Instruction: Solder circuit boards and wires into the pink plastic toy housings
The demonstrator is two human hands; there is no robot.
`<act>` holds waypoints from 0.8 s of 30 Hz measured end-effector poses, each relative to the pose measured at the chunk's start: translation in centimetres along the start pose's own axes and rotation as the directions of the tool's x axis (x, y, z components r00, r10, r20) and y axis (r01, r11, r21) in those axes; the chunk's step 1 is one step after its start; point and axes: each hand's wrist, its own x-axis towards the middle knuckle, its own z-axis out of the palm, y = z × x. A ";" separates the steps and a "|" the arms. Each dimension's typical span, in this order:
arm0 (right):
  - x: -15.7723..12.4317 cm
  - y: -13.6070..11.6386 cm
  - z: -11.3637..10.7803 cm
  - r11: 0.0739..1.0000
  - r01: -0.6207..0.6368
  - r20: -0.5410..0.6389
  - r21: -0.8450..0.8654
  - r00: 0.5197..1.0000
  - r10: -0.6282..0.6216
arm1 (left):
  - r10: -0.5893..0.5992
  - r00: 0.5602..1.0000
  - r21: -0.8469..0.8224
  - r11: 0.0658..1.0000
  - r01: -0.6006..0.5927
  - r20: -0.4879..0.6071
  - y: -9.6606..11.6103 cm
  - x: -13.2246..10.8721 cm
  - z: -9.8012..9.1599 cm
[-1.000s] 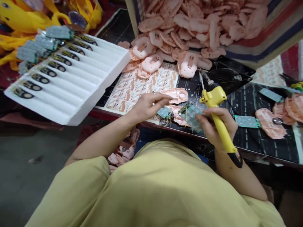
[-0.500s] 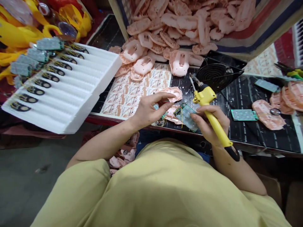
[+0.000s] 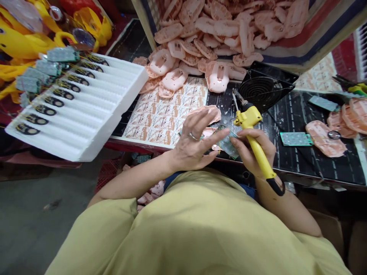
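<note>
My right hand [image 3: 246, 152] is wrapped round the handle of a yellow soldering gun [image 3: 250, 116], whose metal tip points up toward the fan. The thumb and a finger of that same hand also pinch a green-edged circuit board [image 3: 229, 148] with thin yellow wire. My left hand [image 3: 192, 147] wears a ring and has its fingers spread; its index fingertip is at the board's upper edge, and whether it touches cannot be made out. Partly hidden behind the left hand, a pink plastic shell [image 3: 214, 114] lies at the table's front.
At left, a white foam tray [image 3: 106, 110] carries several wired black parts and circuit boards [image 3: 63, 54]. Many pink shells [image 3: 218, 26] fill a striped bag at the back. A black fan [image 3: 260, 89] stands ahead; another board [image 3: 296, 139] and shells [image 3: 325, 139] lie at right.
My left hand has turned and its fingers have spread, its index finger reaching right to the board's edge. The board has tilted, and the soldering gun has barely moved.
</note>
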 end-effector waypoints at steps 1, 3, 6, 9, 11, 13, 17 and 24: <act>-0.1 -0.1 0.1 1.000 0.002 0.007 -0.003 1.000 -0.002 | 0.031 1.000 0.031 0.999 -0.031 0.001 0.1 0.3 0.0; -0.2 -0.2 0.2 1.000 0.004 0.024 -0.005 1.000 -0.004 | 0.001 1.000 0.041 0.999 -0.001 -0.007 -0.2 1.1 0.0; -0.4 -0.4 0.3 1.000 0.002 0.022 0.002 1.000 -0.002 | -0.229 0.973 -0.045 0.973 0.227 -0.028 -1.6 2.3 0.1; -0.6 -0.4 0.4 1.000 -0.022 -0.002 0.019 1.000 0.022 | -0.373 0.927 -0.249 0.896 0.368 0.028 -3.2 2.6 0.6; -0.8 -0.1 0.5 0.998 -0.047 -0.011 0.035 0.999 0.047 | -0.417 0.908 -0.385 0.833 0.397 0.034 -4.0 2.3 0.9; -1.0 0.2 0.5 0.997 -0.068 -0.030 0.049 0.997 0.069 | -0.508 0.861 -0.492 0.757 0.429 -0.030 -4.5 1.6 1.1; -1.0 0.7 0.4 0.992 -0.106 -0.072 0.061 0.991 0.111 | -0.695 0.719 -0.642 0.563 0.521 -0.027 -4.8 0.0 0.7; -0.6 0.1 0.3 0.996 -0.091 -0.113 -0.013 0.990 0.089 | -0.565 0.743 -0.532 0.530 0.660 0.359 -1.8 -0.8 0.1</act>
